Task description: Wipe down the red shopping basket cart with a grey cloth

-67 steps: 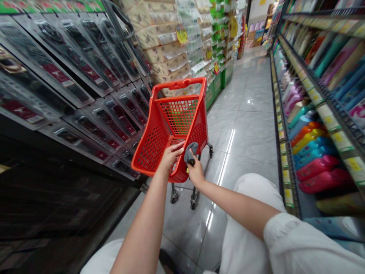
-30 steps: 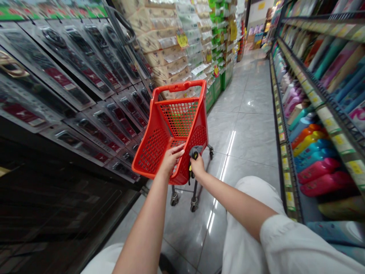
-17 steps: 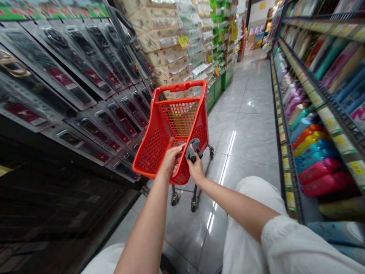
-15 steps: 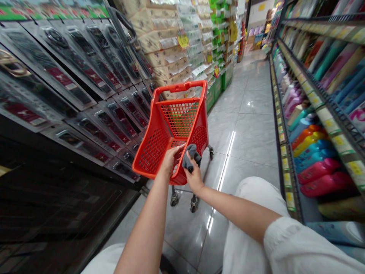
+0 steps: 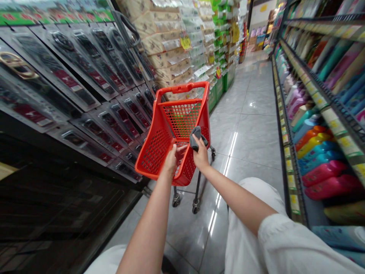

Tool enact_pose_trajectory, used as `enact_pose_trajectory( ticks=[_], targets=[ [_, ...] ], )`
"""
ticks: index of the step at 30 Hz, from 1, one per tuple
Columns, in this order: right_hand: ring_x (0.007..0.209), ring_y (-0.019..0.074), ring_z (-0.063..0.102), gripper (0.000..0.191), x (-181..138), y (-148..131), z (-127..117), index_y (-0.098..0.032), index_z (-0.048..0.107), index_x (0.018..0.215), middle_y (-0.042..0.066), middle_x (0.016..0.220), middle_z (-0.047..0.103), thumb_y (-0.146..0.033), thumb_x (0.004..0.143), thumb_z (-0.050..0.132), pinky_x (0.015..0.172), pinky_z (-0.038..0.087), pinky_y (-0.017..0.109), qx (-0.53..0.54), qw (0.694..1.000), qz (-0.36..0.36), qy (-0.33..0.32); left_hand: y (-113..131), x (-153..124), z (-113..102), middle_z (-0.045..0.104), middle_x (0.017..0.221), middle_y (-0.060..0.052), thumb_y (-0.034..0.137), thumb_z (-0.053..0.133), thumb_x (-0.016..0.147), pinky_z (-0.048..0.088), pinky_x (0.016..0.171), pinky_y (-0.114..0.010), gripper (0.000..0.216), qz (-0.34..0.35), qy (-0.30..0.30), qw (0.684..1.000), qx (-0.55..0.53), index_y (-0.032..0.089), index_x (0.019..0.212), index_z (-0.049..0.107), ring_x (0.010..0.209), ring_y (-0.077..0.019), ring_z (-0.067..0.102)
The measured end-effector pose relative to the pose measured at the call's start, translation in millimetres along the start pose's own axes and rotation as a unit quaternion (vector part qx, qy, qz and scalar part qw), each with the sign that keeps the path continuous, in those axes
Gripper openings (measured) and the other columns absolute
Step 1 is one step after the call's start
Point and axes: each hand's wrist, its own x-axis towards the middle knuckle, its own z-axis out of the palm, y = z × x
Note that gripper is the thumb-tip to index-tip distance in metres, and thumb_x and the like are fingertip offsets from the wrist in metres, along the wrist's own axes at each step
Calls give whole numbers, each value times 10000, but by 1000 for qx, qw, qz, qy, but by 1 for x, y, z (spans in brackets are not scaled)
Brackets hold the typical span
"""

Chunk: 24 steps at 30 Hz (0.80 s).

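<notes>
A red plastic shopping cart [image 5: 155, 156] with lattice walls stands ahead of me on dark wheeled legs. My right hand [image 5: 200, 151] grips a bunched grey cloth [image 5: 195, 140] against the upper part of the cart's right side wall. Inside the basket's near end, my left hand [image 5: 172, 159] reaches in with fingers apart and extended toward the inner face of that same wall. Its fingertips are partly lost against the lattice, and I see nothing held in it.
Packaged belts [image 5: 65, 76] hang on a rack close on the left. Stacked cartons [image 5: 171, 49] stand behind the cart. On the right, a shelf [image 5: 319, 99] holds colourful bottles [image 5: 322, 163]. Grey floor tiles [image 5: 251, 133] run down the aisle between them.
My right hand has moved the grey cloth up and away along the cart's right wall. My left hand's fingers have spread, with the thumb now raised.
</notes>
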Motion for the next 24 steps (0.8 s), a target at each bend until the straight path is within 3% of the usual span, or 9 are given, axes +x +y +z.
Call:
enact_pose_trajectory(
  ticks=[6, 12, 15, 19, 21, 24],
  targets=[
    [1310, 256, 398, 693, -35, -13, -7, -272, 553, 1366, 96, 1336, 427, 2, 737, 456, 1133, 341, 447, -122, 990, -41, -66, 3, 0, 2, 755, 969, -124, 601, 315, 943, 493, 622, -258, 652, 4, 57, 998, -29, 114, 1076, 726, 749, -174, 683],
    [1181, 240, 453, 726, -78, -35, -15, -318, 592, 1320, 78, 1214, 456, 30, 692, 483, 1048, 413, 447, -110, 972, -96, -186, 6, -1, 5, 752, 942, -150, 683, 331, 906, 524, 740, -288, 747, 41, 62, 997, -14, 68, 1046, 732, 875, -218, 691],
    [1180, 220, 482, 708, -65, -30, -17, -331, 646, 1249, 60, 1177, 481, 43, 672, 481, 1055, 416, 421, -76, 982, -59, -162, 8, -2, 8, 753, 925, -152, 726, 350, 873, 525, 698, -293, 769, 35, 70, 997, 4, 79, 1038, 732, 840, -225, 699],
    [1257, 198, 492, 716, -26, -10, -17, -305, 647, 1257, 50, 1276, 517, 41, 662, 451, 1138, 348, 391, -22, 998, 34, -47, 12, -17, 3, 756, 955, -140, 749, 472, 803, 527, 705, -317, 728, 44, 79, 989, 120, 117, 1056, 731, 834, -237, 704],
    [1327, 184, 462, 699, -20, 0, -13, -285, 632, 1279, 29, 1355, 531, 16, 673, 453, 1179, 296, 376, 35, 996, 77, -13, 17, -32, -8, 759, 957, -137, 733, 560, 756, 522, 810, -353, 690, 87, 65, 964, 243, 122, 1016, 747, 893, -264, 698],
    [1395, 166, 408, 687, -42, 15, 0, -268, 588, 1325, 0, 1415, 541, -44, 682, 502, 1199, 258, 383, 120, 985, 126, -9, 24, -59, -35, 762, 984, -125, 684, 439, 854, 477, 920, -388, 638, 116, 60, 871, 474, 162, 1032, 759, 973, -287, 679]
  ],
)
